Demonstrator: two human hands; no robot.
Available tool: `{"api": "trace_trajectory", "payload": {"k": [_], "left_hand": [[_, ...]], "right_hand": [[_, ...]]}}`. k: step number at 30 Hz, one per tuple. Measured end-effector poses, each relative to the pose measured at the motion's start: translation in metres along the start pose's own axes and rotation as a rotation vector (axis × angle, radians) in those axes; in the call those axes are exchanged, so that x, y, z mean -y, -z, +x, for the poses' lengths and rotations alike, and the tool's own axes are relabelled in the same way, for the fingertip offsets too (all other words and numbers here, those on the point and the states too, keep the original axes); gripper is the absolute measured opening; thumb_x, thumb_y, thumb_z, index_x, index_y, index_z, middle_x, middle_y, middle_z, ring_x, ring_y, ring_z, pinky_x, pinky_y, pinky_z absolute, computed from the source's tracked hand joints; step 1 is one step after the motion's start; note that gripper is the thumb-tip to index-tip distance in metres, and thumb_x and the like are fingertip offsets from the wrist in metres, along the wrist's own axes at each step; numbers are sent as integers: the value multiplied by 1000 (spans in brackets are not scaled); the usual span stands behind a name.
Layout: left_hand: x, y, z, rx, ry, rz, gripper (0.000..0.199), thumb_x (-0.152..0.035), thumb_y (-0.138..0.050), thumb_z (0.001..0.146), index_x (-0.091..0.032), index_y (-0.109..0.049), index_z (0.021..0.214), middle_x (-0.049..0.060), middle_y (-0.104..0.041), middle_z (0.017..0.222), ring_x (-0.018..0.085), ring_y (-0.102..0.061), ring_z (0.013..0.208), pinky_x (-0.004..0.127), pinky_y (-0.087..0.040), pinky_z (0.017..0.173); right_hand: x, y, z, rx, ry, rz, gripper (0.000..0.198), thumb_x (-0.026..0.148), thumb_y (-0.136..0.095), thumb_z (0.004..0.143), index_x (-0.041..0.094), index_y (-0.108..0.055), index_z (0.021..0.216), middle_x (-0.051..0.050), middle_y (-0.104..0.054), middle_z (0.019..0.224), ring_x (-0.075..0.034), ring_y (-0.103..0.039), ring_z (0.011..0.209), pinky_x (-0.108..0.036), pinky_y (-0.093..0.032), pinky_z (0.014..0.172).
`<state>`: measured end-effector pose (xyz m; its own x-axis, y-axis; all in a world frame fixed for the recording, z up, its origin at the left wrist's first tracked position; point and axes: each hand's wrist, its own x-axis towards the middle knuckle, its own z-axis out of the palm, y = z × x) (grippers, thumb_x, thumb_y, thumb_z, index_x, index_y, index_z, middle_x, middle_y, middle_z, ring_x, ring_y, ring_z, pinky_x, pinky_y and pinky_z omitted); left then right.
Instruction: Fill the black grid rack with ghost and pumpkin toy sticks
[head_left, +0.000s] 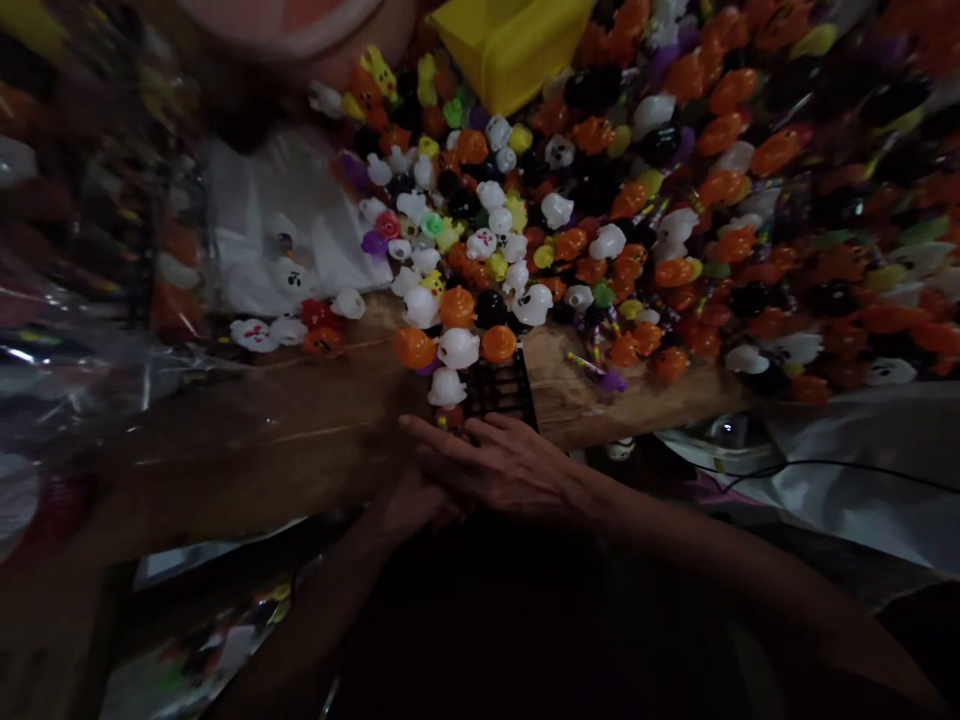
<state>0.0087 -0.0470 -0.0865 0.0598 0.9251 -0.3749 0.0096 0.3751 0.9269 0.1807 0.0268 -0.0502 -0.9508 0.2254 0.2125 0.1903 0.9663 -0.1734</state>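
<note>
A wooden bench (337, 410) is crossed from left to right, and its far side is covered by a wide heap of small glossy figures (570, 245) in orange, white, black, yellow and purple. The left side is overhung by crumpled transparent plastic (75, 350); beside it a white bag (255, 230) is laid flat. Behind, a pink basin (330, 45) and a yellow container (517, 60) are cut off by the upper edge of the view.

At the near edge, the right hand (491, 465) is laid across the left hand (416, 500), back upward, its fingers reaching leftward and lying loosely side by side. Whether anything is pinched beneath cannot be told; the left hand is partly covered, so its grip cannot be told either.

Just beyond the knuckles of the right hand, the nearer of the two, a black grid tray (526, 385) is placed on the bench. Its visible side edge is directed away from the body, tilted slightly; which axis is longer cannot be judged, as the far end is hidden by figures. Across it, a white figure (457, 348) is flanked by two orange ones, and a smaller white figure (448, 388) is set nearer. Closest to the fingertips, a reddish-orange piece (450, 416) is partly seen.
</note>
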Motion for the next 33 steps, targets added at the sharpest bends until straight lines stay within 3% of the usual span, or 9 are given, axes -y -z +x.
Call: {"api": "trace_trajectory", "payload": {"k": [3, 7, 11, 15, 19, 21, 24, 28, 33], "left_hand": [[-6, 0, -1, 167, 93, -79, 25, -37, -72, 72, -19, -59, 61, 0, -56, 48, 13, -51, 40, 23, -39, 39], [-15, 0, -4, 283, 154, -162, 33, -39, -82, 72, -15, -62, 63, 3, -63, 53, 14, -58, 46, 22, -45, 44], [-20, 3, -2, 299, 169, -270, 58, -64, -91, 59, -15, -66, 75, 5, -67, 64, 16, -62, 53, 26, -52, 49], [-21, 2, -1, 251, 241, -420, 69, -84, -68, 74, -17, -67, 90, 6, -70, 76, 20, -67, 56, 32, -57, 47], [-20, -3, -5, 237, 281, -456, 49, -59, -85, 76, -14, -67, 81, 4, -71, 79, 14, -67, 59, 26, -59, 52], [-18, -7, -10, 223, 245, -435, 43, -54, -86, 77, -15, -70, 83, 3, -71, 77, 14, -67, 59, 24, -59, 52], [-21, -12, -19, 119, 49, -300, 34, -51, -81, 84, -18, -76, 89, 3, -74, 79, 14, -71, 66, 23, -62, 62], [-30, -15, -16, 31, -224, -67, 27, -45, -64, 98, -22, -79, 101, 6, -79, 103, 18, -75, 100, 26, -61, 92], [-20, -18, 14, -104, -408, 98, 25, -39, -62, 99, -21, -78, 105, 6, -79, 112, 21, -74, 109, 31, -59, 100]], "right_hand": [[-12, -7, 4, -37, 125, -43, 32, 20, -55, 102, 15, -62, 132, -14, -64, 139, -24, -59, 124, -39, -49, 102], [-27, 3, 8, -182, 335, -137, 28, 19, -45, 106, 10, -68, 118, -13, -69, 124, -21, -63, 112, -35, -49, 93], [-39, 27, 4, -350, 318, -215, 29, 21, -41, 108, 16, -69, 103, -7, -73, 108, -17, -64, 93, -31, -47, 79], [-44, 28, -28, -360, 70, -220, 25, 21, -39, 108, 20, -64, 101, -5, -72, 101, -15, -62, 83, -29, -46, 74], [-43, 5, -68, -468, -576, -41, 11, 24, -50, 102, 19, -58, 108, -5, -69, 88, -17, -61, 73, -29, -45, 65], [-42, -7, -77, -507, -786, 38, 7, 24, -53, 98, 20, -57, 102, -5, -67, 84, -18, -59, 70, -29, -44, 63], [-44, -18, -71, -513, -878, 165, 7, 23, -53, 92, 20, -55, 86, -5, -65, 79, -18, -58, 68, -30, -44, 64], [-48, -18, -55, -564, -932, 330, 13, 28, -53, 92, 19, -61, 86, -5, -67, 78, -17, -58, 69, -29, -44, 65], [-50, -19, -48, -628, -1029, 453, 20, 37, -62, 87, 19, -62, 79, -1, -63, 71, -15, -55, 64, -26, -40, 60]]}}
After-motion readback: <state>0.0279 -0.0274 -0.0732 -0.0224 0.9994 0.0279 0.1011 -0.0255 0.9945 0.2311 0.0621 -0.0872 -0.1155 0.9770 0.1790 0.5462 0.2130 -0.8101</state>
